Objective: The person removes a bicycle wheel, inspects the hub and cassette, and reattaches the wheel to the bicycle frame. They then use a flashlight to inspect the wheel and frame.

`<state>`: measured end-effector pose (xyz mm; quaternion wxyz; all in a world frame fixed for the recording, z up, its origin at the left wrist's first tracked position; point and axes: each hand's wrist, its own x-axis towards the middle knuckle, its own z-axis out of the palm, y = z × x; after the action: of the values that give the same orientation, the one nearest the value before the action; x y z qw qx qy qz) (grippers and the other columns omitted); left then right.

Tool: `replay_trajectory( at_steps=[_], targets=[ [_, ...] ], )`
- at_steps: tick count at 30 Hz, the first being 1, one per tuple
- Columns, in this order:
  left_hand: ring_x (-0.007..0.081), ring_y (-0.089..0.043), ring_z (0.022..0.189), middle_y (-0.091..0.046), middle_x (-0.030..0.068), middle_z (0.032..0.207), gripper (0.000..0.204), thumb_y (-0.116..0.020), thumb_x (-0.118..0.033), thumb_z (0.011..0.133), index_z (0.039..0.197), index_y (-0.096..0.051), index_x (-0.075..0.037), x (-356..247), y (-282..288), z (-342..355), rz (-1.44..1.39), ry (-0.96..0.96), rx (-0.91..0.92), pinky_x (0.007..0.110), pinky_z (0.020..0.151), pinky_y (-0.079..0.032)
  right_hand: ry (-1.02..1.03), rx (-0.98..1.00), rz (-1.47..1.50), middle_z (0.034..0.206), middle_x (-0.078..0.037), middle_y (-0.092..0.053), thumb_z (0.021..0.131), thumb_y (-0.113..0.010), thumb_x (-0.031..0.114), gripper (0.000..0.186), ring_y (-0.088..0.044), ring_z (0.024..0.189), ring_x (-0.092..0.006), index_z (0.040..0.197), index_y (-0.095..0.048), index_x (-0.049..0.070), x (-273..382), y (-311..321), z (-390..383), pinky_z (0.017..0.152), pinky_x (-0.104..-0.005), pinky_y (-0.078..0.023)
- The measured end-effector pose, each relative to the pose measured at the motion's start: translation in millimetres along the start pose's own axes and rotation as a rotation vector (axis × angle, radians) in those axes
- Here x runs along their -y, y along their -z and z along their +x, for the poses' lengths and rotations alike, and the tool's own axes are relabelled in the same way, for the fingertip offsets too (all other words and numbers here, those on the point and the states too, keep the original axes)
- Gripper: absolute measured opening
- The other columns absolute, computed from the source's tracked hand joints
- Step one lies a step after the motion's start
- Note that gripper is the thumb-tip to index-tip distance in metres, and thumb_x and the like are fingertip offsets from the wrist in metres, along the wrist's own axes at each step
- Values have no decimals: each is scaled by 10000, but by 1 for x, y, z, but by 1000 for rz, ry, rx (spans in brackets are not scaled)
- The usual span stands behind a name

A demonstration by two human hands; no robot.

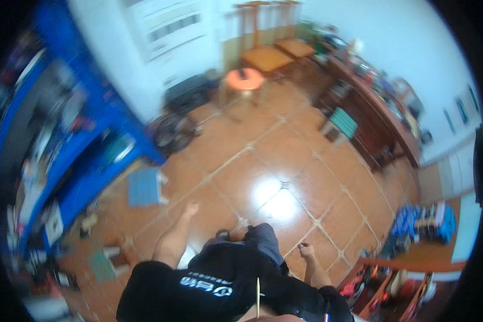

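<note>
Shiny orange floor tiles spread past blue shelves; left hand hangs loose, right hand looks curled, both empty.

Along the left of the frame we see the blue shelving smeared by blur, so its contents cannot be told apart. Our left hand and right hand are small and soft; whether the fingers hold anything we cannot tell. At the lower right the wooden rack is cut by the dark rim, its items indistinct.
</note>
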<state>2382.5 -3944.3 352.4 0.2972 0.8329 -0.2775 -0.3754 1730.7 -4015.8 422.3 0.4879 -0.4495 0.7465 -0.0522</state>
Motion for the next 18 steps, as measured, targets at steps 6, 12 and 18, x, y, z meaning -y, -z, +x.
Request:
replay_trajectory(
  at_steps=[6, 12, 18],
  targets=[
    [209, -644, 901, -711, 110, 965, 280, -601, -224, 916, 1003, -696, 25, -360, -173, 109, -141, -259, 274, 360, 801, -503, -485, -80, -23, 695, -82, -618, 912, -623, 244, 249, -588, 585, -196, 1008, -699, 27, 2, 114, 101, 484, -351, -494],
    [153, -495, 535, -567, 51, 648, 183, -636, -243, 880, 877, -647, -60, -385, -240, 210, -228, 206, 450, 321, 495, -405, 117, -231, -303, 924, -194, -711, 855, -613, 305, 301, -681, 845, -269, 936, -728, 39, 172, 219, 326, 786, -398, -528],
    [170, -433, 385, -490, 23, 529, 181, -563, -207, 885, 745, -580, -94, -464, -253, 296, -165, 449, 388, 310, 349, -300, 324, -302, -184, 1114, -203, -683, 885, -629, 319, 399, -665, 1039, -310, 1126, -675, 4, 445, 347, 491, 908, -381, -516]
  ],
)
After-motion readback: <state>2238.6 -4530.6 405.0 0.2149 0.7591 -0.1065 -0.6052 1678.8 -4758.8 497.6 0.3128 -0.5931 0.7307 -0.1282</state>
